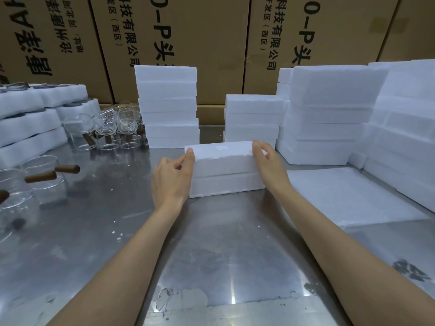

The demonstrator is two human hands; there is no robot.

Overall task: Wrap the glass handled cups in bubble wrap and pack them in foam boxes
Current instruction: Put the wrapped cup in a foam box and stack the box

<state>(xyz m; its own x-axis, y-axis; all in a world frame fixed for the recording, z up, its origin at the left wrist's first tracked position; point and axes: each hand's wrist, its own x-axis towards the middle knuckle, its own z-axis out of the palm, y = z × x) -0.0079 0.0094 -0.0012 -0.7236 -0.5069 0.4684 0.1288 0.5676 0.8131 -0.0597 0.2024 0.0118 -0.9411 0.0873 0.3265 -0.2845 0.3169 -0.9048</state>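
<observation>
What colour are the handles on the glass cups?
Dark brown, like wood; the cup handles show best in the head view.

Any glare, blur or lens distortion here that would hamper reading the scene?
Head view: overhead light glares off the steel table; wide-angle bending curves the cartons and the edges; the foam box between left hand and right hand is sharp; glass cups read faintly.
</observation>
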